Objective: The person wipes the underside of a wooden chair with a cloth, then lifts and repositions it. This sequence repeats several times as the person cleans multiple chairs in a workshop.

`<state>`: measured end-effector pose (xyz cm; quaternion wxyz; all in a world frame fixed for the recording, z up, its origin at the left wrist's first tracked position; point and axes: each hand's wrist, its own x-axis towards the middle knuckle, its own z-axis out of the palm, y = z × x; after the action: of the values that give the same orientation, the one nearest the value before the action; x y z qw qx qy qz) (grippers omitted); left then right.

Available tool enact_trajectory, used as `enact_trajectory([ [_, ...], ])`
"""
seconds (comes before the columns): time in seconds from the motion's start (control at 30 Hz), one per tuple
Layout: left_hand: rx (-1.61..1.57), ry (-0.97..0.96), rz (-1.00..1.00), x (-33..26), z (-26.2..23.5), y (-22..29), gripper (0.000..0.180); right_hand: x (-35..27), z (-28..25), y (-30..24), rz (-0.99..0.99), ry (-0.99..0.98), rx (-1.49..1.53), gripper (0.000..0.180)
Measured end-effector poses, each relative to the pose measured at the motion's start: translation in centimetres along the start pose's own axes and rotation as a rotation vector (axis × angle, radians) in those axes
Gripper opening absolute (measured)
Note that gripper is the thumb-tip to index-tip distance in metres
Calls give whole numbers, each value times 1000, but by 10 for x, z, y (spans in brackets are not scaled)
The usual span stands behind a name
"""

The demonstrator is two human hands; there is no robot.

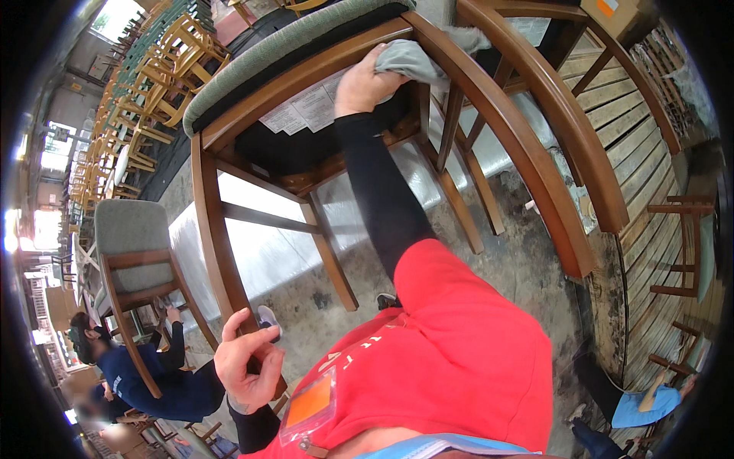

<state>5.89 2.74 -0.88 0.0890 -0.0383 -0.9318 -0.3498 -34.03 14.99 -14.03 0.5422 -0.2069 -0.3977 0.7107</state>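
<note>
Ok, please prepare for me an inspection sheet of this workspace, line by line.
Surface: stained concrete floor.
Job's things: wooden chair, underside showing paper labels; grey cloth at its frame.
Clutter: slatted wooden platform, cardboard box.
Hands: right hand holds the cloth; left hand beside a chair leg, contact unclear.
Cables: none identifiable.
Surroundings: co-worker in dark blue, many wooden chairs upper left.

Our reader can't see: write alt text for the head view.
A person's right hand holds a grey cloth at a corner of a brown wooden chair; the left hand is at one leg. At left, a co-worker is beside a grey-backed chair, with lighter chairs beyond.
</note>
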Motion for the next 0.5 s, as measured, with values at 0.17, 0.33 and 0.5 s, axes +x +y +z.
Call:
enact_trajectory([
  [0.17,-31,0,63,5,0,0,24,-58,-34,3,-223,-606,-98,47],
  [0.33,-51,27,35,-6,-2,-5,26,-98,-57,-18,-799,-1233,-168,49],
  [0.5,-77,13,97,-1,-3,-8,31,19,-52,26,-680,-612,-436,51],
])
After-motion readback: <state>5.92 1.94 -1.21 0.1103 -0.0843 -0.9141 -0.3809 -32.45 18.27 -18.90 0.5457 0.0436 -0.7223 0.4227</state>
